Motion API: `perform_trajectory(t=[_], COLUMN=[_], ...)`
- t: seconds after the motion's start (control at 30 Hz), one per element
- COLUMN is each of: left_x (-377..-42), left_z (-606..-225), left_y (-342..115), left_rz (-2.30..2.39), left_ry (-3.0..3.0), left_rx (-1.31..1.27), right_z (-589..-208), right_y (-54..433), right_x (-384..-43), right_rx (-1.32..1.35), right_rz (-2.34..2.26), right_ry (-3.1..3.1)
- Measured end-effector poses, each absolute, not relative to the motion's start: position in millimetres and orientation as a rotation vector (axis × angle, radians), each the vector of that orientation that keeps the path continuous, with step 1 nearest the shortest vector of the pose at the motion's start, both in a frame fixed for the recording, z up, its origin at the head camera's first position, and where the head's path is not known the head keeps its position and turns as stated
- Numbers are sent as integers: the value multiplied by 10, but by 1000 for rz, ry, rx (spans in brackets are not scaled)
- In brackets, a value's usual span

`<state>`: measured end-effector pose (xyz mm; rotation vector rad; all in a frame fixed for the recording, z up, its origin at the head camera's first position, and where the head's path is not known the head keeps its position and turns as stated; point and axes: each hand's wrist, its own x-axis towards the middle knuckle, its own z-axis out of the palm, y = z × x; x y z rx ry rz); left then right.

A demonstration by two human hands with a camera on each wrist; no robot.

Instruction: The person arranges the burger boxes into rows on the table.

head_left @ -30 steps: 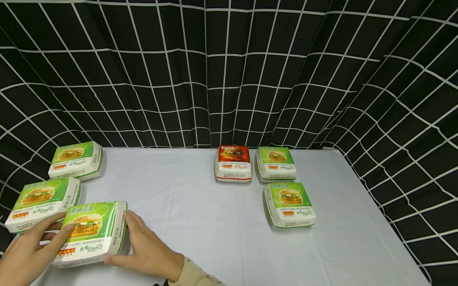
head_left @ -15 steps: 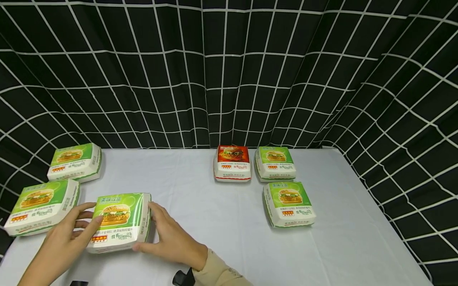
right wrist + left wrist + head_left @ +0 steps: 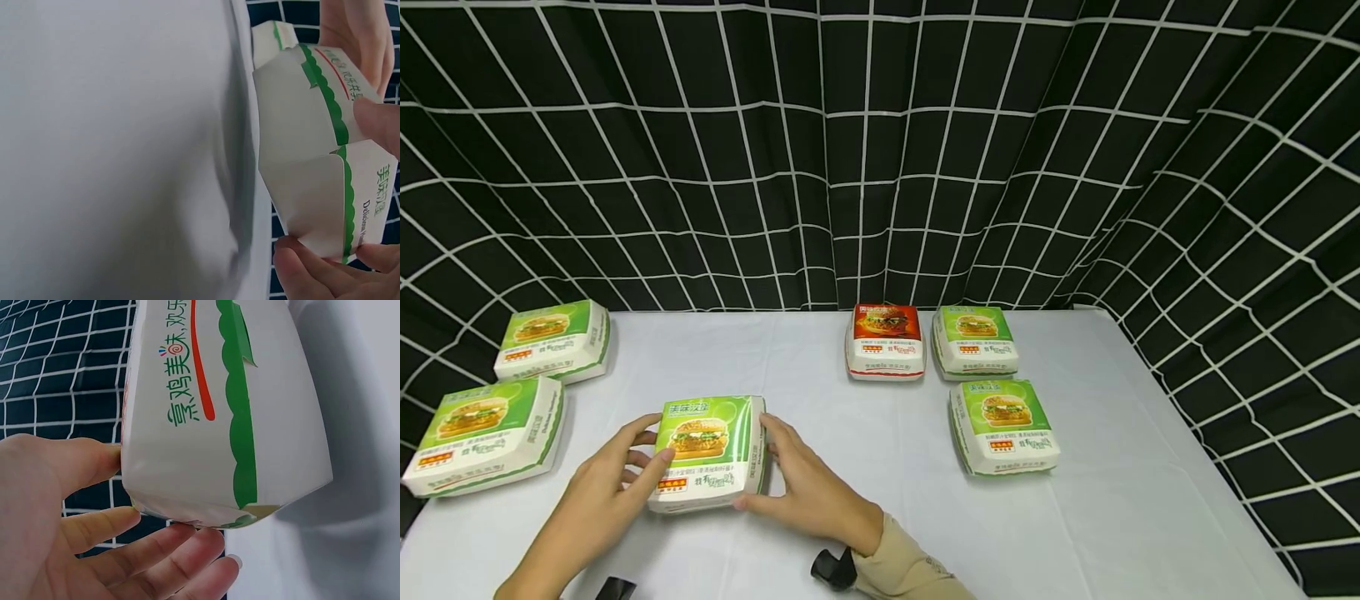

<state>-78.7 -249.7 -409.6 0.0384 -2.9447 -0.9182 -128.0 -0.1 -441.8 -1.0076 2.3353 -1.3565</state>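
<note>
A green-and-white burger box (image 3: 707, 454) with a burger picture on its lid is held between both hands, left of the middle of the table. My left hand (image 3: 598, 496) grips its left side, thumb at the lid's edge and the other fingers along that wall. On the opposite side, my right hand (image 3: 812, 492) holds it with the thumb at the near corner and the fingers on the right wall. The left wrist view shows the near wall of the burger box (image 3: 187, 444), over a shadow on the cloth. In the right wrist view, the box (image 3: 300, 119) appears tilted.
Two more green boxes stand at the left, one behind (image 3: 553, 342) and one nearer (image 3: 490, 433). Toward the right are a red box (image 3: 886, 342), a green box (image 3: 975, 342) beside it and another (image 3: 1003, 427) in front. A black grid curtain (image 3: 782, 167) borders the white table (image 3: 865, 433).
Both hands have carried the burger box rightward and slightly back, away from the nearer green box at the left. The other boxes have stayed in place.
</note>
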Motion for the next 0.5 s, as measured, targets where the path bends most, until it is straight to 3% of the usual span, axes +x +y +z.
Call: perform_trajectory(t=[0.5], left_x=[-902], left_z=[-4110], left_y=[-2154], left_rz=[-973], left_ry=[-2910], left_rx=[-109], right_z=[-4476], right_y=[360], right_x=[-1340], right_rx=[-879], right_rz=[-1391], right_ry=[2321])
